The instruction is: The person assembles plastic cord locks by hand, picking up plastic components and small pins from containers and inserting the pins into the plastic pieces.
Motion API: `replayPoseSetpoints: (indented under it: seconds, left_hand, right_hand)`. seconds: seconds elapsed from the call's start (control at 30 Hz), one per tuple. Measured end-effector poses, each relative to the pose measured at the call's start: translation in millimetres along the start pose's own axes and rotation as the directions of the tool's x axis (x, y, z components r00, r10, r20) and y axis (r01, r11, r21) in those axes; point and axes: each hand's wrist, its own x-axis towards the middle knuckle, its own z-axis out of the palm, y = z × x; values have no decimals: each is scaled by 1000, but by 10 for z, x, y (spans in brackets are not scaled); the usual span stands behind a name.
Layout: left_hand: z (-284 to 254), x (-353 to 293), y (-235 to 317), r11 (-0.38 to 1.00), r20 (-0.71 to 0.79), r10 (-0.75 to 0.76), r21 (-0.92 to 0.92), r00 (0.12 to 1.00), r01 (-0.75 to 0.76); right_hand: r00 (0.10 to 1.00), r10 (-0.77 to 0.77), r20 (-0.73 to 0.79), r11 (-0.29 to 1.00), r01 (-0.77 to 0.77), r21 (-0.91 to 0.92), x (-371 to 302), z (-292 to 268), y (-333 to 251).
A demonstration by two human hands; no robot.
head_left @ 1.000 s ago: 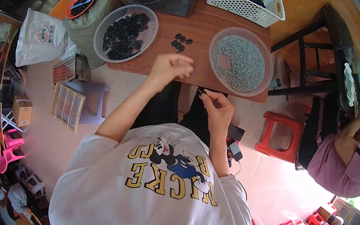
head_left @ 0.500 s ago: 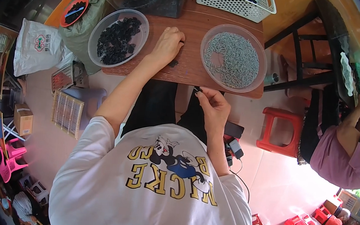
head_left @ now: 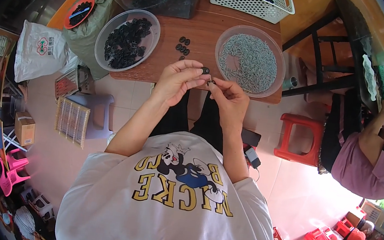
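My left hand (head_left: 177, 81) is closed, pinching a small black oval plastic piece (head_left: 205, 70) at the table's near edge. Fingertips of my right hand (head_left: 230, 100) almost meet it, closed on another small dark piece (head_left: 211, 82) that the fingers partly cover. Beyond my left hand, several black oval pieces (head_left: 183, 48) lie loose on the brown table (head_left: 202, 31). A clear round bowl (head_left: 151, 51) of black plastic parts (head_left: 126, 41) stands left of them. To the right, another clear bowl (head_left: 280, 63) contains silvery screws (head_left: 251, 60).
A clear bin (head_left: 167, 7) and a white perforated basket (head_left: 247, 5), both with black parts, stand at the table's back. Sacks (head_left: 41, 50) are at the left. A red stool (head_left: 298, 139) and a seated person (head_left: 367, 159) are at the right.
My left hand has come back from the tabletop to my right hand, now with a black oval piece. Pieces it covered on the table now show. My right hand has risen slightly.
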Motion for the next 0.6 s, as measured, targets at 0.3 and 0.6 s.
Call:
replayPoseSetpoints:
  seconds: [0.3,0.6]
  left_hand:
    - [123,-200,-87,996,-46,86,17,995,-85]
    - [113,-257,-161,991,-44,129,48,991,-127]
  right_hand:
    - [1000,4,3,991,-3,-132,-87,49,-3]
    - [1000,17,-10,993,-18,-116,-109,38,-9]
